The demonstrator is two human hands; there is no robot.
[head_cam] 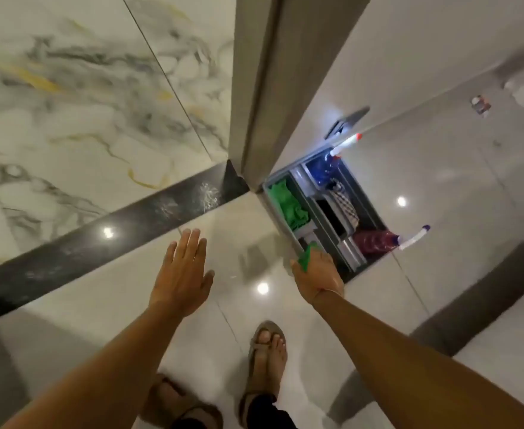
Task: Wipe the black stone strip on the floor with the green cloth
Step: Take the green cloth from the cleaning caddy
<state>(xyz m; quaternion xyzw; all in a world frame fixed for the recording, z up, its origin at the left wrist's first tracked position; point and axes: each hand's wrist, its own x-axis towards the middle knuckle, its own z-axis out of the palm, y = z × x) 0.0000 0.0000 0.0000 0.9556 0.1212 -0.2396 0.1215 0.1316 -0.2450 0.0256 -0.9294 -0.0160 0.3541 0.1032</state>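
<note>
The black stone strip (106,239) runs across the floor from about 8 o'clock up to the grey door frame (257,88) near the centre, with whitish smears showing toward its upper end at roughly 12 o'clock of the left hand. The left hand (181,274) hovers flat above the pale tile just below the strip, fingers spread and holding nothing; it could serve as a brace on the floor once the person crouches. Further right, at about 3 o'clock from it, the right hand (318,274) is closed around a bunched green cloth (307,258), of which only a corner peeks out above the knuckles, right at the near edge of the grey caddy (341,261) (a second green rag (288,205) lies in its left compartment, beside spray bottles). To do the wipe well, I would judge the cloth needs opening out flat, carrying over to the smeared end near the frame, then drawing along the strip in long overlapping passes toward 8 o'clock.
</note>
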